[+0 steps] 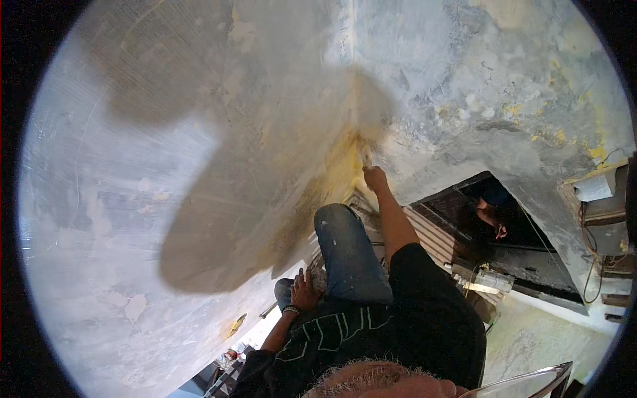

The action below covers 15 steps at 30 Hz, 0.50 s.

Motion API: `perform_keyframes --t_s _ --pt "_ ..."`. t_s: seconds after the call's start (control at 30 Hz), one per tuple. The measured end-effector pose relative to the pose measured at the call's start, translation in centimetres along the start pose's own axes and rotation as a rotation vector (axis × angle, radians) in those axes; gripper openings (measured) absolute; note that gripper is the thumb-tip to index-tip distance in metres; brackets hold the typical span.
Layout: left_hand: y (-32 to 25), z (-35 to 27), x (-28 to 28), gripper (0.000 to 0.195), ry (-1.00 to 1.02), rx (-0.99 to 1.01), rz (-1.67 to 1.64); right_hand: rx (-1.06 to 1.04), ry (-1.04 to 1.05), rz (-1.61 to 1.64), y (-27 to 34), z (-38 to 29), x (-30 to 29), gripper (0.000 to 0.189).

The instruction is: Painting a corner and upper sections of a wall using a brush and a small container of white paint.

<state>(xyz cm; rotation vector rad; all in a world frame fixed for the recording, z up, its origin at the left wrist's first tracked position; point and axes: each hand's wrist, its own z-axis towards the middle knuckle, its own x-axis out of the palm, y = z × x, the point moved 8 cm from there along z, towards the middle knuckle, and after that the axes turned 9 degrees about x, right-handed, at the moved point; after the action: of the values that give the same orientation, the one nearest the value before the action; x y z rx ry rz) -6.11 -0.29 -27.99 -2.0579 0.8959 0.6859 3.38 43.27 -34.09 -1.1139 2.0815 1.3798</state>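
Observation:
My right hand [374, 178] reaches up into the corner where two plastered walls meet. It is closed around a small hand tool [367, 155], whose tip is at the corner; shadow and blur hide whether it is a brush or a scraper. Around the tip, the left wall [124, 209] has a yellow patch [343, 156] running down the corner. Lower down, my left hand [302, 293], with a bracelet at the wrist, rests beside my bent jeans-clad leg [346, 248]. Its fingers are spread and hold nothing that I can see.
Right of the corner, the rough wall [448, 109] has a dark opening [473, 199], where another person's arm [490, 216] shows. Corrugated sheet [430, 231] lies below my right forearm. An electrical box [604, 209] with loose cables [592, 283] hangs at far right.

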Motion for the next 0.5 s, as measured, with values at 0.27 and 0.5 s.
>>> perform_keyframes --t_s 0.27,0.5 --pt "1.5 -1.1 0.4 0.086 -0.052 -0.010 -0.004 -0.118 0.073 0.621 14.9 -10.1 -11.7 0.032" --pt "1.1 0.0 0.4 0.086 -0.061 0.024 -0.012 -0.168 0.514 1.004 13.3 -6.4 -10.6 0.041"
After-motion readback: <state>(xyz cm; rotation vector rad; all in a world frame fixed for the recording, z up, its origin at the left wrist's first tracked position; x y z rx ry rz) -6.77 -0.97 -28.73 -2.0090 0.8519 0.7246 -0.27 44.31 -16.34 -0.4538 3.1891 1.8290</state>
